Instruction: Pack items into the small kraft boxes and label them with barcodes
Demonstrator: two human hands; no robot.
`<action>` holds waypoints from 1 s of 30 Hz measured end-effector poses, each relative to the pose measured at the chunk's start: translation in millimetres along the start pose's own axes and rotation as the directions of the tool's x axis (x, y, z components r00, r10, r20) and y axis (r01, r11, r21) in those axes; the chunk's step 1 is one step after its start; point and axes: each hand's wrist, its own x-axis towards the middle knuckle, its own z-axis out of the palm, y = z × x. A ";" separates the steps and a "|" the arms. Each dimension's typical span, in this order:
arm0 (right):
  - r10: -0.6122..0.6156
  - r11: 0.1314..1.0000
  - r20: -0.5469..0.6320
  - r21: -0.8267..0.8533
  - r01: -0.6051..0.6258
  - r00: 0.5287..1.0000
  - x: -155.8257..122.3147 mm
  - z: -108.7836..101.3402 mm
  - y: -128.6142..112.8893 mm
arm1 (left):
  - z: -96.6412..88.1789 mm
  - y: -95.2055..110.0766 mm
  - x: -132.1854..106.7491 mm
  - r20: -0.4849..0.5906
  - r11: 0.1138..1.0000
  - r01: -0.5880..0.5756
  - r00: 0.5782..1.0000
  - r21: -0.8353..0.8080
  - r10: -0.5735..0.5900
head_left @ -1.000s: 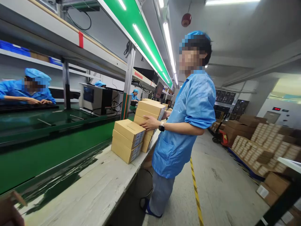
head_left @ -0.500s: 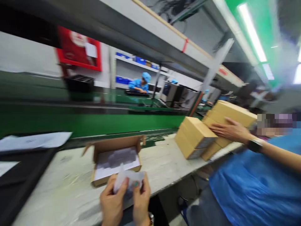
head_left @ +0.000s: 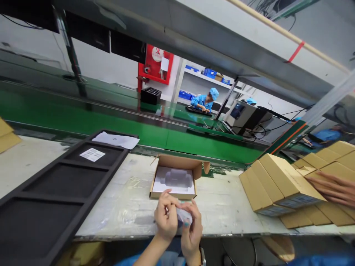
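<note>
My left hand (head_left: 165, 218) and my right hand (head_left: 192, 229) are closed together on a small clear plastic bag (head_left: 182, 215) with something in it, held just above the bench's front edge. Right behind them lies an open cardboard box (head_left: 177, 180) with a white moulded insert, its flaps up. What the bag holds is too small to make out.
A long black compartment tray (head_left: 59, 188) lies at the left with a label sheet and a paper on it. Stacked closed cardboard boxes (head_left: 280, 188) stand at the right, with a co-worker's hand (head_left: 332, 186) on them. A green conveyor belt (head_left: 111, 127) runs behind the bench.
My view has swung left and down from the co-worker to the bench. My hands still pinch the small bag, now nearer the open box.
</note>
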 end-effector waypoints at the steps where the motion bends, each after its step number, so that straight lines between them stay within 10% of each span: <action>1: -0.023 1.000 0.065 -0.009 0.024 0.998 -7.4 -1.6 6.3 | -1.6 -2.5 1.2 -0.029 1.000 0.003 1.000 0.000 -0.003; 5: -0.032 0.999 0.164 -0.005 0.033 0.986 -17.2 -5.9 19.7 | -17.5 -8.8 14.7 -0.074 0.995 0.081 0.994 0.063 -0.076; 10: -0.300 0.910 0.284 -0.202 0.363 0.911 55.6 -18.0 21.9 | -52.7 -16.4 49.4 -0.232 0.955 0.132 0.970 0.264 -0.070; 15: -0.207 0.775 0.652 -0.346 0.529 0.729 125.8 -6.3 24.6 | -52.3 -36.3 55.6 0.055 0.821 0.021 0.996 0.570 -0.064; 27: 0.079 0.937 0.819 -0.256 0.238 0.568 166.3 28.8 58.4 | -49.7 -65.7 41.2 0.182 0.725 -0.056 0.979 0.687 -0.096; 30: 0.125 0.954 0.792 -0.261 0.147 0.598 164.9 35.9 63.2 | -51.2 -66.6 41.7 0.213 0.708 -0.085 0.973 0.701 -0.094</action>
